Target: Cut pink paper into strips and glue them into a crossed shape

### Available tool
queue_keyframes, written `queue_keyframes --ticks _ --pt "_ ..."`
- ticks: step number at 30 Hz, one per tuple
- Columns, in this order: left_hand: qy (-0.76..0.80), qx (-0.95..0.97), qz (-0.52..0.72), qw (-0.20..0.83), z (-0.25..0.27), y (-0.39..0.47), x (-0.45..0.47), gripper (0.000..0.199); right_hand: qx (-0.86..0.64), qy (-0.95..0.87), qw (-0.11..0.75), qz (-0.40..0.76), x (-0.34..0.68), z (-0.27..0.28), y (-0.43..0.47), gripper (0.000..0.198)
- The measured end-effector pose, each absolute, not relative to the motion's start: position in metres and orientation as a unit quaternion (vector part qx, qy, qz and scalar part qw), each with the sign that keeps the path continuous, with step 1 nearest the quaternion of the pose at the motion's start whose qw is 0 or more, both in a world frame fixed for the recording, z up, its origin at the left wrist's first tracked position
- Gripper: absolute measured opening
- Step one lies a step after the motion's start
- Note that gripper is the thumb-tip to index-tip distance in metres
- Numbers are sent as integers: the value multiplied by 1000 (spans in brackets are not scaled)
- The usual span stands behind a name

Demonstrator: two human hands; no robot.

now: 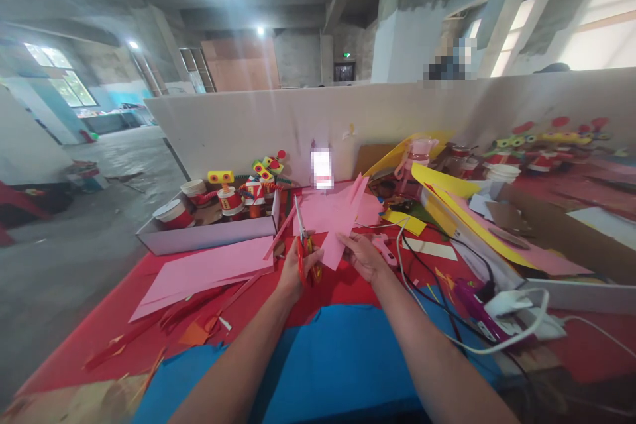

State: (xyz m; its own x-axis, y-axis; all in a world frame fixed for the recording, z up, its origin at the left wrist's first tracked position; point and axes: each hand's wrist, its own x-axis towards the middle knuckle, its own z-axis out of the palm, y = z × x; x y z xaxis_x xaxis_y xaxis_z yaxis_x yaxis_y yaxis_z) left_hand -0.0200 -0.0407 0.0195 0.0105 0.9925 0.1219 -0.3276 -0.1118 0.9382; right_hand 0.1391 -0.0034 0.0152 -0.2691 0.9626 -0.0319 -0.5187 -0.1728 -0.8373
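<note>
My left hand (pixel 292 279) is wrapped round a pair of scissors (pixel 301 257) with red and yellow handles, blades pointing up and away from me. My right hand (pixel 364 256) pinches a folded piece of pink paper (pixel 334 249) by its lower right side. The paper stands tilted in front of me, its top split into narrow points. The scissor blades are to the left of it, apart from the part I hold. Behind lies a larger pink sheet (pixel 313 211) on the red tabletop. A pink glue gun (pixel 384 250) rests right of my right hand.
At left, a shallow box (pixel 209 242) holds paper-cup robot figures (pixel 230 201); pink sheets (pixel 199 276) lie before it. Cables and a purple-and-white power strip (pixel 489 318) are at right, near a cardboard box (pixel 571 295). A white partition (pixel 248 126) stands behind. Blue cloth (pixel 342 358) covers the near edge.
</note>
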Motion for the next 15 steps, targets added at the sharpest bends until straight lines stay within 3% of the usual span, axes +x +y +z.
queue_keyframes --ticks 8,15 --pt "415 497 554 524 23 -40 -27 61 -311 -338 569 682 135 17 -2 38" --pt "434 567 463 525 38 -34 -58 58 -320 -263 660 626 168 23 13 32"
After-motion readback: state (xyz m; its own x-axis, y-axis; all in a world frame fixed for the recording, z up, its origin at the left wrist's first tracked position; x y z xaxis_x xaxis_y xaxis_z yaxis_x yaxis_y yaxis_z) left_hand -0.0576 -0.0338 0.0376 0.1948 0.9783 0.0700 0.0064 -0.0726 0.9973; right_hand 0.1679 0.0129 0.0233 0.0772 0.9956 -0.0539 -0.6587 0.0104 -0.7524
